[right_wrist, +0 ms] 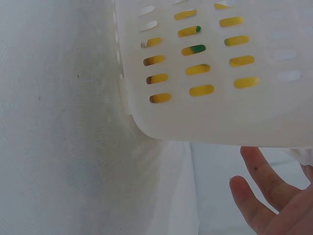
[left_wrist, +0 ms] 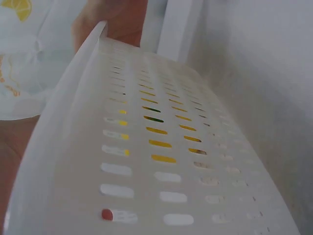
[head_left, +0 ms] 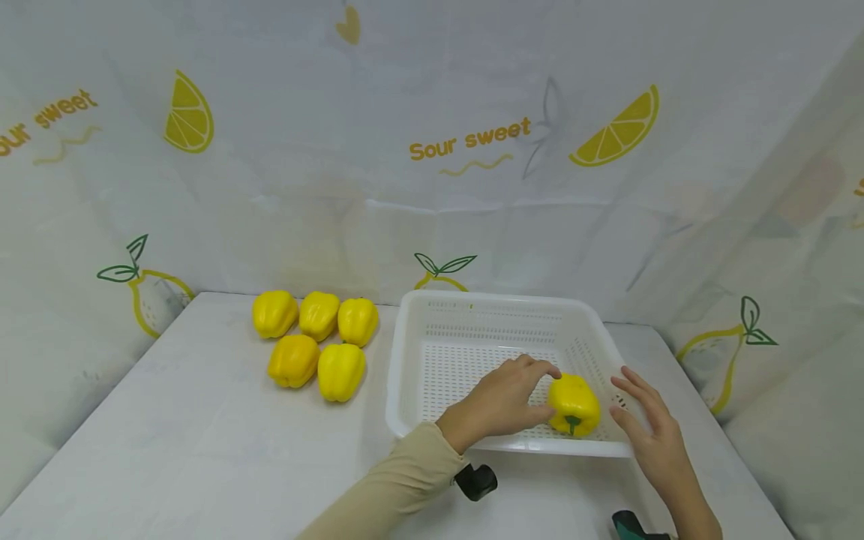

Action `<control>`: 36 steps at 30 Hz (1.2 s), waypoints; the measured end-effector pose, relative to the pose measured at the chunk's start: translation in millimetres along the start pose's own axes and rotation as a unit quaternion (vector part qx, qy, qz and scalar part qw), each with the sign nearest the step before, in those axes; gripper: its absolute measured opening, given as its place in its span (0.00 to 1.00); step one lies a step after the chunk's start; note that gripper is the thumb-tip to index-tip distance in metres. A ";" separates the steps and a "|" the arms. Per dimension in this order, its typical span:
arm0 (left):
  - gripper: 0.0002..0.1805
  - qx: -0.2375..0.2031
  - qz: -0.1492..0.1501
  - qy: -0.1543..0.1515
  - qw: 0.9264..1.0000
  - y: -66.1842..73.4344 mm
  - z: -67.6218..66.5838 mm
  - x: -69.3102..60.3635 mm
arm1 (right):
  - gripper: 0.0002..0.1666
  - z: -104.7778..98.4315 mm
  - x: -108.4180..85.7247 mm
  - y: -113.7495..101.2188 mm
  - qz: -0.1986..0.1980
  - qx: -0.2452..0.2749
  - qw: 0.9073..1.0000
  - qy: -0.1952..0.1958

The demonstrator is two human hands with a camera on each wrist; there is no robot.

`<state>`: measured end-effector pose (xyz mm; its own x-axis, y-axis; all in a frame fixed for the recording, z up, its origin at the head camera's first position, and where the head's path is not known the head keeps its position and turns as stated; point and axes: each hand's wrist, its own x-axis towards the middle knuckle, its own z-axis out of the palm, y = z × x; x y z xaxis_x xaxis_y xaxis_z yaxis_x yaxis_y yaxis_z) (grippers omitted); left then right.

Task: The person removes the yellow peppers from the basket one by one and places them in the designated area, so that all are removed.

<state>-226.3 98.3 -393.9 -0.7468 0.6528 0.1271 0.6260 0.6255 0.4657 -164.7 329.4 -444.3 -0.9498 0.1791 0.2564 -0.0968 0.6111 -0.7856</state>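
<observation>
A yellow bell pepper (head_left: 574,405) with a green stem lies in the front right of a white slotted plastic basket (head_left: 499,446). My left hand (head_left: 502,397) reaches over the basket's front rim. Its thumb and a finger are spread at the pepper's left side, not wrapped round it. Beside the basket's right rim is my right hand (head_left: 651,431), fingers apart and thumb out. Yellow shows through the slots of the basket wall (left_wrist: 63,196) in the left wrist view. In the right wrist view, my right hand (right_wrist: 279,200) has its fingers loosely extended below the basket rim.
Several more yellow bell peppers (head_left: 340,373) sit in two rows on the white table (head_left: 175,435), left of the basket. Behind the table hangs a white cloth (head_left: 304,187) printed with lemons and lettering. Black straps or devices (head_left: 476,481) are at the wrists.
</observation>
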 end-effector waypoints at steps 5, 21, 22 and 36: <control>0.26 0.008 0.002 -0.007 1.000 7.2 -0.3 3.9 | 0.27 -0.6 0.2 0.4 -0.003 0.001 1.000 -0.003; 0.26 0.020 0.033 -0.012 0.999 31.1 -28.1 17.6 | 0.28 -1.5 1.0 -0.6 0.010 0.007 1.000 -0.011; 0.26 0.020 0.033 -0.015 0.999 32.1 -30.4 19.2 | 0.28 -1.5 0.9 -0.7 0.009 0.009 1.000 -0.011; 0.25 -0.017 0.034 -0.060 0.997 17.4 -38.7 44.8 | 0.27 -0.3 -0.3 -0.7 0.002 0.009 1.000 -0.005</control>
<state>-257.5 121.9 -346.2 -0.6690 0.7413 0.0543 0.6651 0.5644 0.4890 -164.2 329.1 -443.6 -0.9532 0.1735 0.2477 -0.0982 0.5970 -0.7962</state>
